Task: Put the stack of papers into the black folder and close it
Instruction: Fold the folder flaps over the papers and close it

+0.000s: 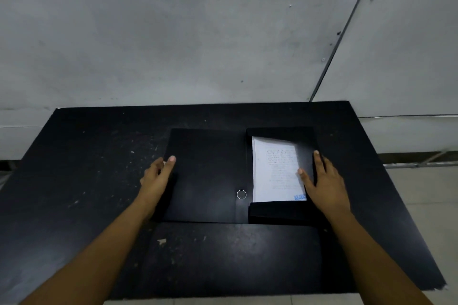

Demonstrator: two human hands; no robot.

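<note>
A black folder [208,176] lies open and flat at the centre of a scuffed black table [74,181]. Its long axis runs from 6 o'clock to 12 o'clock, away from the person, with the spine down the middle. The cover panel spreads toward 9 o'clock and the tray half sits toward 3 o'clock.

The stack of papers [275,171] lies inside the tray half, its long axis also running 6 to 12. The printed top sheet faces up, with a blue mark at its near right corner. Black flaps frame it: one across the far end at 12 o'clock, one folded over the near end at 6 o'clock, and a side flap [307,156] at 3 o'clock that slants over the right edge of the sheets.

The left hand [156,178] rests at the outer 9 o'clock edge of the cover panel, fingers curled at that edge with one fingertip on top of the panel; whether it grips the edge I cannot tell. The right hand [324,181] lies spread on the side flap, fingers apart, thumb tip touching the paper and nothing clamped.

A pale grey wall [198,32] rises behind the table at 12 o'clock.
</note>
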